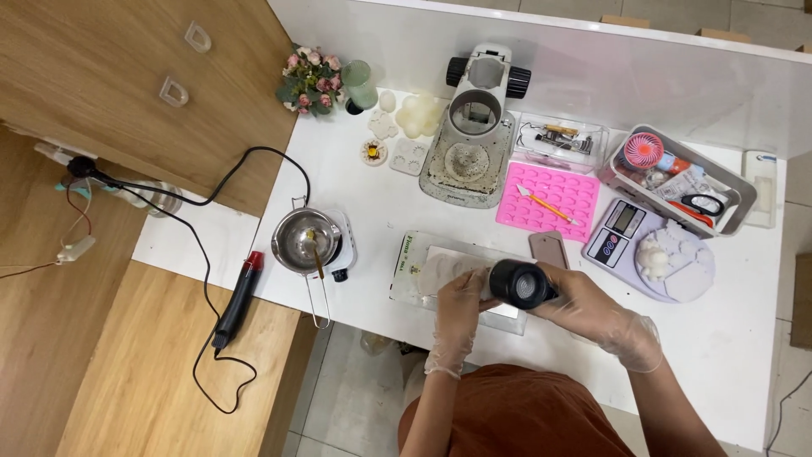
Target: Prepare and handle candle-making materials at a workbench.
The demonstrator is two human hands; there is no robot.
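I'm clamping my gloved right hand [592, 309] around a black cylindrical jar [520, 283] over the white tray [440, 254], left hand [461, 296] fingers closed on its end; a steady twist seems next

- The pale flat slab [440, 269] at the frame's centre is partly hidden under the gloved left hand [459, 306] and the black cylindrical tool [520, 283]
- The clear plastic box's [561, 140] small contents, upper centre, are too small to tell
- The black power cable [203, 279] runs off lower left behind the wooden shelf
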